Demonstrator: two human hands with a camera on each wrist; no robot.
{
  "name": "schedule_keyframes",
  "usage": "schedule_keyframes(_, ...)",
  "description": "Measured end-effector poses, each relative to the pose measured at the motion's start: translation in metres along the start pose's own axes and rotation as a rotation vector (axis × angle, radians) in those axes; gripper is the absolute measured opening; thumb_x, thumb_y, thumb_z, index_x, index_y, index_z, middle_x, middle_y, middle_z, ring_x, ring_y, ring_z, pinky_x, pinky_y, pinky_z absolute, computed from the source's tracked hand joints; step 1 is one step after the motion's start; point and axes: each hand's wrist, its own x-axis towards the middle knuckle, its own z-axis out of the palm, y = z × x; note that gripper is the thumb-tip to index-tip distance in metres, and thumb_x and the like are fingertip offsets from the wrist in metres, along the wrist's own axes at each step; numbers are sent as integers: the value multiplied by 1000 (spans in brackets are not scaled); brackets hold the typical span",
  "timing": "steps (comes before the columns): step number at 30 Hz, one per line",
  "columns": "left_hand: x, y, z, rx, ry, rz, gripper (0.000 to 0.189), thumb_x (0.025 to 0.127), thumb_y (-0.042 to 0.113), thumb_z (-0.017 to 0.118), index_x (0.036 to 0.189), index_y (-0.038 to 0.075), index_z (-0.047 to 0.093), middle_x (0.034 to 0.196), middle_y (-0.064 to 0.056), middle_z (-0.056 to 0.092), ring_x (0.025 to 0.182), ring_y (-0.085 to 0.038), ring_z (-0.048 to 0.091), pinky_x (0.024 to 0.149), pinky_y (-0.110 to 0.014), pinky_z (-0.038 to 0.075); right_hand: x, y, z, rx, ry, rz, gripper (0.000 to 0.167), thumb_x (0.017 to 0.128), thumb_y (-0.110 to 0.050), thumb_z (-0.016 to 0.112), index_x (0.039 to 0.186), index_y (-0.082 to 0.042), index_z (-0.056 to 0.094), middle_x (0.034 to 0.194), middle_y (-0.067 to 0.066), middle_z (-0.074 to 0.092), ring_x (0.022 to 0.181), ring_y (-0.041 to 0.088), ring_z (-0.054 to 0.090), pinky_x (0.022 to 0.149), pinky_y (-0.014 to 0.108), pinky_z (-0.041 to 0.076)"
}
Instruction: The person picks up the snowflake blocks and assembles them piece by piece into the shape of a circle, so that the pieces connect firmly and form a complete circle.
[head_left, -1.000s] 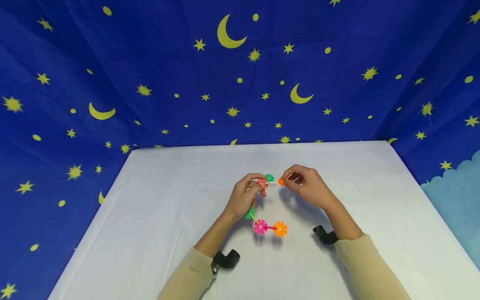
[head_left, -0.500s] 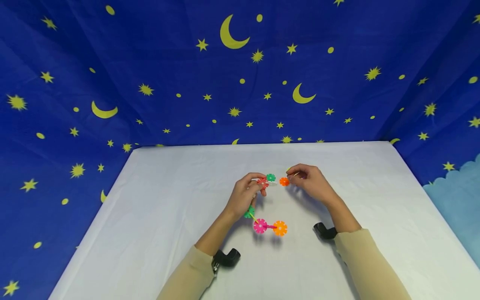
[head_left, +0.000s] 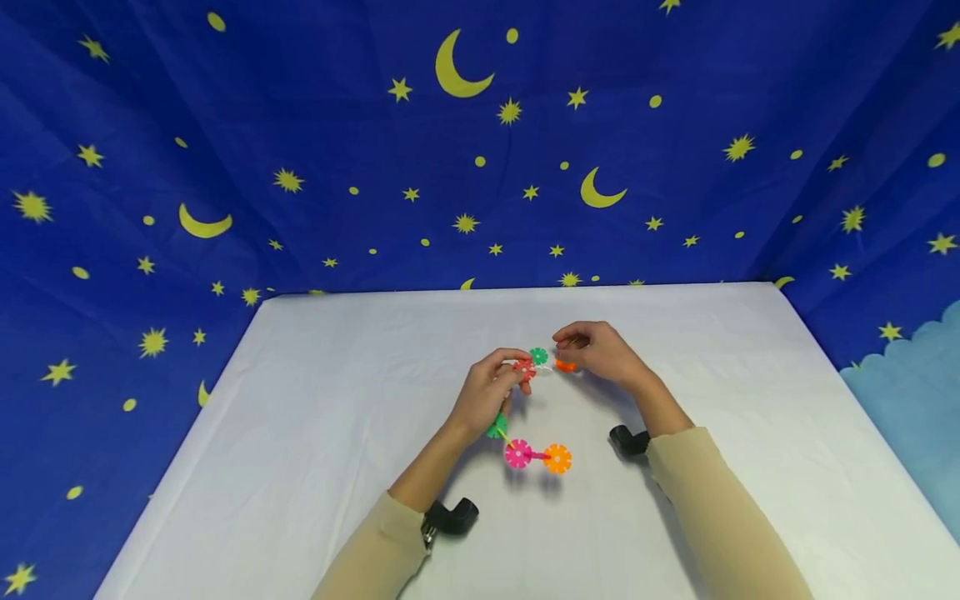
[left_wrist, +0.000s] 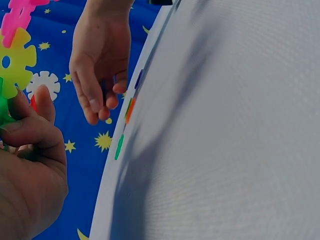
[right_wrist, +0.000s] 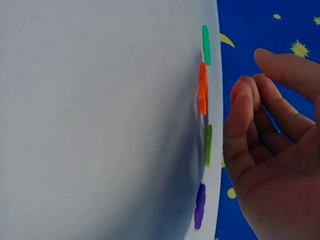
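My left hand point(head_left: 483, 393) pinches a chain of interlocking plastic snowflake discs. A red disc point(head_left: 524, 370) shows at its fingertips, and a green disc point(head_left: 497, 427), a pink disc point(head_left: 513, 460) and an orange end disc point(head_left: 557, 468) hang toward me. In the left wrist view a yellow disc point(left_wrist: 22, 52) and a white disc point(left_wrist: 49, 89) appear by the fingers. Over the table hovers my right hand point(head_left: 600, 352), thumb and fingers apart with nothing visible between them. Beneath and beside it lie a loose orange disc point(right_wrist: 202, 87) and a loose green disc point(right_wrist: 206, 45).
Also lying flat on the white table point(head_left: 337, 417) are an olive-green disc point(right_wrist: 208, 146) and a purple disc point(right_wrist: 200, 207). A blue cloth point(head_left: 375, 150) with yellow moons and stars rises behind the table. Black curved pieces point(head_left: 459, 517) sit at both wrists.
My right hand first drew back to the right from the loose orange disc, then came left again, now partly covering it. The left hand and its chain stay almost still.
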Motion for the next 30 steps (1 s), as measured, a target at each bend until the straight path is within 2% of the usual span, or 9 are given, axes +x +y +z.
schedule_keyframes(7,0,-3,1,1,-20,8,28,96,15,50,121,5,59,75,-11,66,41,-15,38,39,-24,35,17,-4,8,-61,-31,9,30,86,-12,71,114,-2,67,97,7,66,86,23,58,75,35,50)
schedule_keyframes(13,0,-3,1,-14,-34,7,29,98,12,49,124,0,56,79,-21,65,41,-14,37,39,-23,35,24,-2,16,-164,-68,1,41,84,-18,74,121,-6,65,115,10,61,102,24,56,87,41,47)
schedule_keyframes(16,1,-3,0,-23,-45,6,28,99,10,48,124,0,56,82,-26,64,41,-14,37,39,-23,35,25,-1,19,-216,-70,-21,42,83,-20,76,122,-7,66,114,11,59,99,25,55,84,41,46)
schedule_keyframes(21,1,-4,-1,-26,-38,2,27,99,10,48,124,3,56,81,-25,65,40,-14,37,38,-24,35,23,-3,21,-292,-51,-49,29,83,-17,76,110,-8,71,102,9,57,86,23,51,74,37,44)
schedule_keyframes(24,2,-4,-1,-20,-27,3,27,98,10,50,123,2,57,79,-20,66,39,-14,37,38,-23,34,22,-3,22,-265,-43,-27,23,83,-16,75,105,-9,69,96,7,57,83,22,51,72,35,44)
schedule_keyframes(30,1,-3,-2,-8,-15,19,27,97,15,50,121,6,59,76,-13,66,40,-16,37,38,-25,34,20,-2,20,-120,-23,5,20,86,-10,71,103,-6,64,90,7,61,80,23,55,70,35,49)
